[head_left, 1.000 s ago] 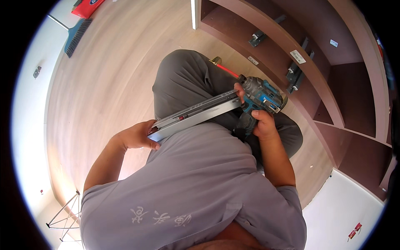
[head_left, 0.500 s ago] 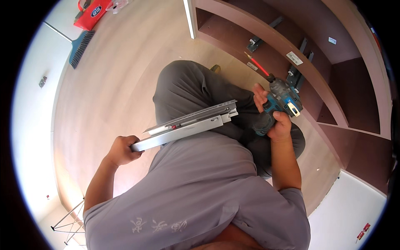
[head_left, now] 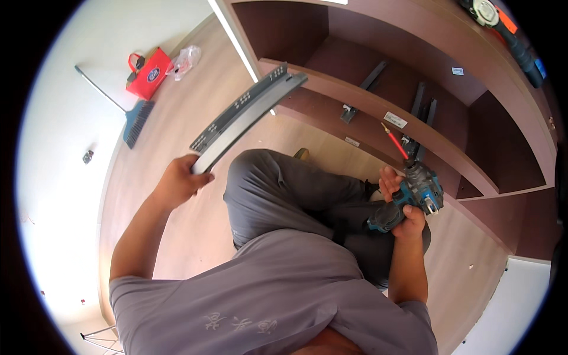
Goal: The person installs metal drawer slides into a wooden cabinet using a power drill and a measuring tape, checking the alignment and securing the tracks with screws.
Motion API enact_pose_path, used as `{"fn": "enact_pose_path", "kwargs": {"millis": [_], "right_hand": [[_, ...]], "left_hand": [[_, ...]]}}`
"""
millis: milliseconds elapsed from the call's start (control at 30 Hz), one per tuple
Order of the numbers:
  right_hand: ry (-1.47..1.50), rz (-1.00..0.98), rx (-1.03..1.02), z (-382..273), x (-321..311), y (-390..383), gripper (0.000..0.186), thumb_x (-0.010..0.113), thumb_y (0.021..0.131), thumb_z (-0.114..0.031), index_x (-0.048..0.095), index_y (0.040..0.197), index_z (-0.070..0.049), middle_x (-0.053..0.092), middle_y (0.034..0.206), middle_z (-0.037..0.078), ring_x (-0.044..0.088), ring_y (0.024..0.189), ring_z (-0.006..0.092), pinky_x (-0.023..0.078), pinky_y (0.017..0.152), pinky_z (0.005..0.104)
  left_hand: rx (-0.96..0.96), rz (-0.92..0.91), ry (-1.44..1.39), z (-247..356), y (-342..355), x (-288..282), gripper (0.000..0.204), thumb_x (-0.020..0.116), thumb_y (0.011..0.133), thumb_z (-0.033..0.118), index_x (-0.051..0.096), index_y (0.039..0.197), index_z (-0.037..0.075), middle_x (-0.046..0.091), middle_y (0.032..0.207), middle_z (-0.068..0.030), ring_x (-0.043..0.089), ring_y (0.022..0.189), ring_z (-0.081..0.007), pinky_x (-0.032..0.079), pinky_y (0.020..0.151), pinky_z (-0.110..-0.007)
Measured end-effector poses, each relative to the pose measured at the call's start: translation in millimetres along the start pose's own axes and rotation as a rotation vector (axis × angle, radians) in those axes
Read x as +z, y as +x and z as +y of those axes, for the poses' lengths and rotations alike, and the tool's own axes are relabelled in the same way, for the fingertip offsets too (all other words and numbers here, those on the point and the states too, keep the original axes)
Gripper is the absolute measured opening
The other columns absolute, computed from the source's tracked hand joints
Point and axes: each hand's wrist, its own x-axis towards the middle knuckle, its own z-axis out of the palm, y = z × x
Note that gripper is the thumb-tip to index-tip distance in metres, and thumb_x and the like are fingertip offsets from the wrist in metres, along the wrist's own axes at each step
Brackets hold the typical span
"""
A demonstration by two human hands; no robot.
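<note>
My left hand (head_left: 180, 180) grips the near end of a long metal drawer slide (head_left: 245, 112). The slide is raised and slants away to the right, its far end in front of the cabinet's left part. Along its upper side runs a darker strip with holes. In my right hand (head_left: 402, 204) is a teal and black cordless drill (head_left: 414, 192), held over my right knee. A long red bit (head_left: 396, 144) with a pale tip points from it toward the cabinet. Some fingers of the right hand stretch past the handle.
The brown open cabinet (head_left: 438, 151) stands ahead to the right, with several slides (head_left: 373, 77) inside. A dark tool with an orange part (head_left: 506, 23) lies on its top. At the far left are a broom (head_left: 139, 123), a red bag (head_left: 151, 74) and clear plastic (head_left: 186, 62). A thin-legged metal stand (head_left: 97, 340) is lower left.
My left hand has lifted the drawer slide from above my lap, up and forward toward the cabinet, and its perforated side now shows. The drill stays in my right hand. The view has shifted.
</note>
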Motion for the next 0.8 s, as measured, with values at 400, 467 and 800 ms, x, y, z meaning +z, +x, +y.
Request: {"fn": "enact_pose_path", "kwargs": {"millis": [400, 467, 800], "right_hand": [[-0.028, 0.062, 0.058, 4, -14, 8, 0.071, 0.075, 0.072, -0.025, 0.059, 0.137, -0.004, 0.061, 0.142, 0.018, 0.053, 0.138, 0.0378, 0.037, 0.119, 0.0499], [-0.004, 0.076, 0.093, 5, -14, 12, 0.071, 0.075, 0.072, -0.024, 0.058, 0.137, -0.003, 0.063, 0.137, 0.018, 0.058, 0.132, 0.0365, 0.043, 0.114, 0.0486], [-0.084, 0.123, 0.200, 10, -9, 20, 0.070, 0.077, 0.073, -0.027, 0.058, 0.137, -0.004, 0.066, 0.131, 0.015, 0.067, 0.115, 0.0309, 0.053, 0.096, 0.0424]], "left_hand": [[0.006, 0.033, -0.309, 34, 140, 36, 0.021, 0.076, 0.090, 0.019, 0.063, 0.092, 0.003, 0.054, 0.069, -0.0005, 0.048, 0.056, -0.0095, 0.036, 0.050, -0.027], [0.043, 0.058, -0.270, 35, 153, 37, 0.020, 0.075, 0.090, 0.020, 0.063, 0.091, 0.003, 0.054, 0.069, -0.0003, 0.047, 0.056, -0.0094, 0.035, 0.050, -0.027], [0.029, 0.035, -0.334, 41, 181, 33, 0.022, 0.074, 0.092, 0.023, 0.062, 0.090, 0.006, 0.053, 0.068, 0.0011, 0.045, 0.055, -0.0084, 0.033, 0.050, -0.027]]}}
